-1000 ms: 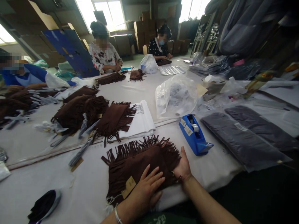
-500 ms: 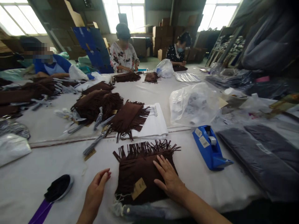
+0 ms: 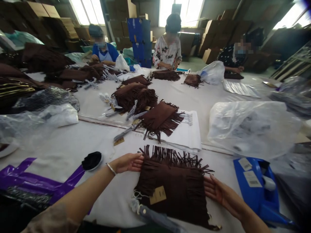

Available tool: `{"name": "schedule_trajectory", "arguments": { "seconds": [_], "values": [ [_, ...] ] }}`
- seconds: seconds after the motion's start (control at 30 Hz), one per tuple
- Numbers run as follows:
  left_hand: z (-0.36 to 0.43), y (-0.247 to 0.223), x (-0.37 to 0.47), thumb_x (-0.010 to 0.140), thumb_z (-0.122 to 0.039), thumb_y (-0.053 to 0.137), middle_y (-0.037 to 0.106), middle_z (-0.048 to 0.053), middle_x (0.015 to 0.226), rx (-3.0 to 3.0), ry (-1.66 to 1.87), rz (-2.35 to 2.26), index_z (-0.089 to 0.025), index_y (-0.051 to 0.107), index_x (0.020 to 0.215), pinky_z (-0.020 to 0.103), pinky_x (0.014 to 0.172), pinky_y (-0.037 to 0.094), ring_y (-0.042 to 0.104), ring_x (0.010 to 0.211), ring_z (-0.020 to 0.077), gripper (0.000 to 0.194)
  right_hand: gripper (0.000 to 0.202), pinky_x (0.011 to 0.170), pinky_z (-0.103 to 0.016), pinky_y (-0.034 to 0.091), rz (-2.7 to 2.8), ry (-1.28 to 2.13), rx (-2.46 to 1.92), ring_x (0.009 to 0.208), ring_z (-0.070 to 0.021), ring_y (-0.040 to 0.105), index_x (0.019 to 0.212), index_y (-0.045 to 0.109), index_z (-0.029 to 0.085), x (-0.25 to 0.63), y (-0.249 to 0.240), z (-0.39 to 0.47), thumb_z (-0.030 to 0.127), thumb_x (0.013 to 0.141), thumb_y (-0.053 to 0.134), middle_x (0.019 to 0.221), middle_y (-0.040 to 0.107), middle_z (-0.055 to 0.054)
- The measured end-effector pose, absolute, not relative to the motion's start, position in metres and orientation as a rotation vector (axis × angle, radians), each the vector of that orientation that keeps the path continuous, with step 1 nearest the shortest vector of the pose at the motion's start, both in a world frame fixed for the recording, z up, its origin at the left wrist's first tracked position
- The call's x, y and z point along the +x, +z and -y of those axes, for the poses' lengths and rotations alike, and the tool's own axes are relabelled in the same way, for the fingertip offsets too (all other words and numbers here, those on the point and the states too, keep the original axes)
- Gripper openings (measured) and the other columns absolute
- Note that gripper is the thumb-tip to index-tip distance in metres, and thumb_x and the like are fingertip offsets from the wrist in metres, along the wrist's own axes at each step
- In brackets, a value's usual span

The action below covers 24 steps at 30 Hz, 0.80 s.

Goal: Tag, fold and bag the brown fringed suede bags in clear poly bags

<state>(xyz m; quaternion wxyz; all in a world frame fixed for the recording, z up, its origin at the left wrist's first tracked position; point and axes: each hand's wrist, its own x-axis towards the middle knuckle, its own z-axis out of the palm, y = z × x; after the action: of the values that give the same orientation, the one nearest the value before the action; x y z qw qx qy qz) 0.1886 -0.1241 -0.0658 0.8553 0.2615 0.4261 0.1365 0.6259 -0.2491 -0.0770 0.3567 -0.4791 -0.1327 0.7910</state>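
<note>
A dark brown fringed piece (image 3: 177,184) lies flat on the white-covered table, its long fringe pointing away. A tan tag (image 3: 157,195) rests on its lower left, and a plastic-wrapped strap (image 3: 157,216) runs along the near edge. My left hand (image 3: 130,162) touches the upper left edge with fingers stretched out. At the right edge my right hand (image 3: 218,191) lies with its fingers extended, their tips against or just under the fringe. Neither hand is closed round anything.
A blue tape dispenser (image 3: 257,187) stands at the right, below a clear plastic bag (image 3: 252,126). More brown fringed pieces (image 3: 159,115) lie ahead. Purple-edged packaging (image 3: 36,181) and a round black pad (image 3: 91,160) are at left. Three people sit across the table.
The view has turned left. My left hand has moved up to the piece's left edge, and my right hand has slid off its top to the right edge. The fringed piece lies flatter and wider.
</note>
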Motion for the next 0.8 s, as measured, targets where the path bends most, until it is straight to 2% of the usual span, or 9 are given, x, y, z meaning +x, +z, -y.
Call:
{"name": "schedule_trajectory", "arguments": {
  "seconds": [0.13,0.27,0.47,0.6,0.7,0.8],
  "values": [
    [0.093,-0.078,0.211,0.080,-0.048,0.063,0.069,0.011,0.097,0.499,0.123,-0.751,-0.010,0.061,0.103,0.036,0.095,0.043,0.063,0.096,0.0211,0.045,0.044,0.106,-0.038,0.035,0.391,2.304,-1.068,0.112,-0.0224,0.057,0.113,0.060,0.010,0.601,-0.066,0.200,0.045,0.092,0.043,0.113,0.066,-0.013],
    [0.074,-0.087,0.246,0.083,-0.043,0.062,0.068,0.009,0.103,0.470,0.091,-0.640,-0.009,0.062,0.104,0.031,0.097,0.040,0.062,0.098,0.0193,0.040,0.042,0.107,-0.035,0.033,0.383,2.452,-0.987,0.110,-0.0212,0.059,0.109,0.062,0.007,0.591,-0.068,0.164,0.042,0.093,0.043,0.106,0.068,-0.013],
    [0.062,-0.102,0.284,0.082,-0.050,0.058,0.070,0.009,0.091,0.465,-0.018,-0.585,-0.009,0.064,0.098,0.034,0.095,0.043,0.065,0.091,0.0220,0.045,0.036,0.101,-0.036,0.041,0.558,2.495,-1.050,0.101,-0.0215,0.063,0.107,0.062,0.009,0.583,-0.080,0.133,0.038,0.090,0.051,0.103,0.069,-0.013],
    [0.066,-0.087,0.293,0.083,-0.052,0.055,0.065,0.009,0.111,0.650,0.040,-0.493,-0.013,0.060,0.113,0.037,0.099,0.040,0.060,0.104,0.0234,0.050,0.042,0.098,-0.042,0.043,0.877,2.337,-1.142,0.098,-0.0244,0.064,0.116,0.059,0.011,0.570,-0.069,0.129,0.041,0.087,0.054,0.107,0.068,-0.012],
    [0.077,-0.060,0.291,0.084,-0.050,0.057,0.055,0.006,0.129,1.072,0.038,-0.431,-0.018,0.051,0.127,0.036,0.105,0.033,0.049,0.120,0.0240,0.054,0.045,0.104,-0.044,0.037,1.415,2.093,-1.165,0.112,-0.0250,0.056,0.126,0.053,0.018,0.560,-0.048,0.144,0.042,0.089,0.051,0.122,0.061,-0.009],
    [0.101,-0.037,0.286,0.082,-0.044,0.062,0.048,0.004,0.136,1.573,-0.004,-0.401,-0.022,0.048,0.131,0.035,0.111,0.024,0.041,0.127,0.0232,0.056,0.042,0.109,-0.044,0.029,2.019,1.701,-1.154,0.126,-0.0242,0.043,0.130,0.050,0.025,0.549,-0.035,0.176,0.040,0.091,0.047,0.136,0.050,-0.006]
  ]
}}
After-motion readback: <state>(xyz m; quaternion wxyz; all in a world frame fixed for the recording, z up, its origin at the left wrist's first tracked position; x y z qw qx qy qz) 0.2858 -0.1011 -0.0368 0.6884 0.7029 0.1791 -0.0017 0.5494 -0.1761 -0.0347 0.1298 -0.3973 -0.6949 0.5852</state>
